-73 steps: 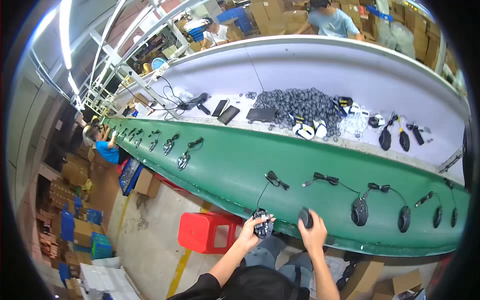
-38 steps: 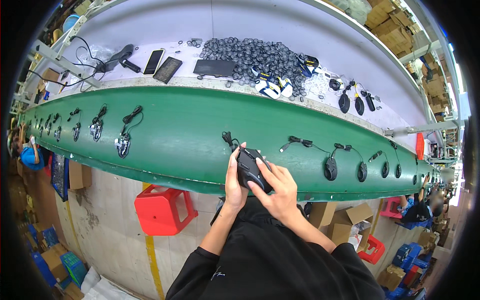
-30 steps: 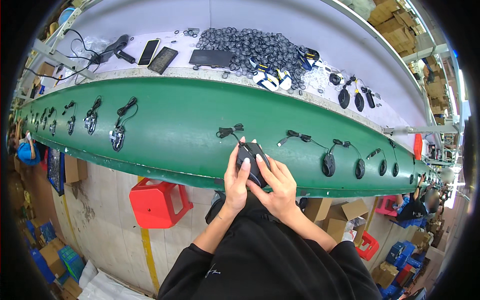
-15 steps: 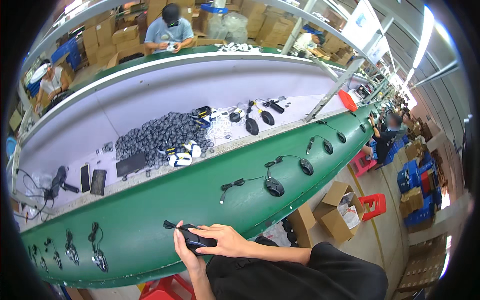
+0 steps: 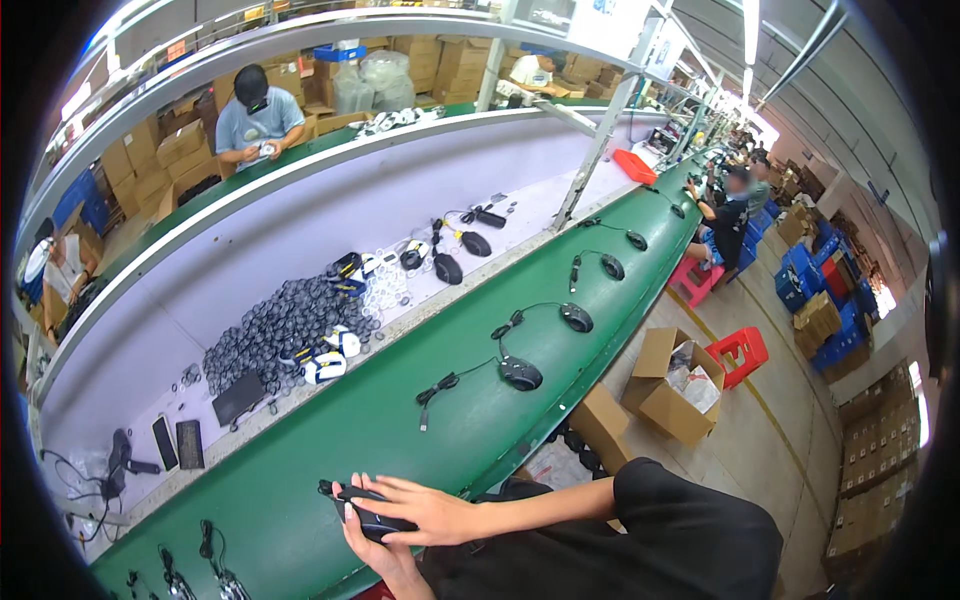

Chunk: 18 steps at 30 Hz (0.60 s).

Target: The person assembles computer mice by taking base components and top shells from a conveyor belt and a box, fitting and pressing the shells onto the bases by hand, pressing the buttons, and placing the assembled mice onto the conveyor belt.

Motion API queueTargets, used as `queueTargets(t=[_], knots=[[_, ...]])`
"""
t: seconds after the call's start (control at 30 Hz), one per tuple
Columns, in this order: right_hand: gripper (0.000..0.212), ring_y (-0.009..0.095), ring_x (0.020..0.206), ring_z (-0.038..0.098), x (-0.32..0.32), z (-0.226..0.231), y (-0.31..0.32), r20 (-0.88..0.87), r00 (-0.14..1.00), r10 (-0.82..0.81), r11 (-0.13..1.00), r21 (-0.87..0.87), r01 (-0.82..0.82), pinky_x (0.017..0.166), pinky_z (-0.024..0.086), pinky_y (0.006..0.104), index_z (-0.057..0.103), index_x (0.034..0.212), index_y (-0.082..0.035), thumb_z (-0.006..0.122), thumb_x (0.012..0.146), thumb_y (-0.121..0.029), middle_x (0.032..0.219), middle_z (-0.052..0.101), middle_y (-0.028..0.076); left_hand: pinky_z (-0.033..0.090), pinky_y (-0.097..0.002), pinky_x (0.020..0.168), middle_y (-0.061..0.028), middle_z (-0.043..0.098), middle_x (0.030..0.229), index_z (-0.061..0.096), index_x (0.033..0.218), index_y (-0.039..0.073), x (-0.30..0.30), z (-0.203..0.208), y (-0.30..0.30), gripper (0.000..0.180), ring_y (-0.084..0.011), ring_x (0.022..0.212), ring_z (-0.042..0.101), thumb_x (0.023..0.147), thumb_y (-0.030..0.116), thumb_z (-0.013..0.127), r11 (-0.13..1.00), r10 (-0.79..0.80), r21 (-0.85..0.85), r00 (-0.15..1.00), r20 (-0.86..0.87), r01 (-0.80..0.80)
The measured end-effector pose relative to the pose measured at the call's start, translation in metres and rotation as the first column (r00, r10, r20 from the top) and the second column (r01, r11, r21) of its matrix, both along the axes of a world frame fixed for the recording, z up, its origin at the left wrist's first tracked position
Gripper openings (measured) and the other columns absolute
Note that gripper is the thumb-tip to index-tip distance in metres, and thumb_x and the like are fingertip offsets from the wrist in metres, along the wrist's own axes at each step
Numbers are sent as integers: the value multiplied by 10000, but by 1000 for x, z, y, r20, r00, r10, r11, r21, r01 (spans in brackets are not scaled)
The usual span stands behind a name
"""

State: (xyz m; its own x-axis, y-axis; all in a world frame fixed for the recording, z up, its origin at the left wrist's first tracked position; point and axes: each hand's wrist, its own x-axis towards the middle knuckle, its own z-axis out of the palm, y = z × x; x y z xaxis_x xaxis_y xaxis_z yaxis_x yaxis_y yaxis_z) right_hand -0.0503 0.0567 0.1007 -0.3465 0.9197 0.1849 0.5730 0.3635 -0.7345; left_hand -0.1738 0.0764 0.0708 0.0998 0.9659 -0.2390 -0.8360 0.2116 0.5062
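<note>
A black computer mouse (image 5: 376, 524) is between my two hands above the near edge of the green belt (image 5: 320, 440). My left hand (image 5: 380, 562) is closed around its side from below. Over the top lies my right hand (image 5: 440, 514), with its fingers across the mouse and its thumb at the near side. A bundled black cable (image 5: 326, 488) sticks out past the left fingertips. Much of the mouse is hidden by the fingers. Farther right on the belt lie black mice with cables, the nearest one (image 5: 520, 373) ahead of my right forearm.
Partly assembled mice (image 5: 230, 582) lie at the lower left. Along the shelf are a heap of small dark parts (image 5: 290, 330), white rings (image 5: 385, 290), a phone (image 5: 164, 442) and a red tray (image 5: 634, 166). An open carton (image 5: 665, 395) and red stool (image 5: 740, 355) stand right. Co-workers sit nearby.
The view has swung to the right, so the belt and shelf appear farther left and steeper. Both hands still hold the mouse, and the right fingers reach farther over it.
</note>
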Motion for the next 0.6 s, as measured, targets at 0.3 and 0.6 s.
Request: queueTargets(t=[0.3,0.6], knots=[[859,347,1312,463,29,25,2,-299,954,-23,998,46,39,1066,399,394,410,1419,8,817,669,-89,1428,453,213,306,-454,1117,-281,463,1379,416,1307,-63,7,54,-6,475,-342,1303,456,860,29,549,903,146,418,842,-519,102],[830,409,1192,550,28,12,6,-323,943,79,959,284,17,988,457,442,512,1334,17,830,569,-26,1318,551,224,533,-310,839,-205,699,1015,649,1086,-96,1,75,-24,307,-250,935,697,800,-4,710,893,407,448,519,-752,-52]])
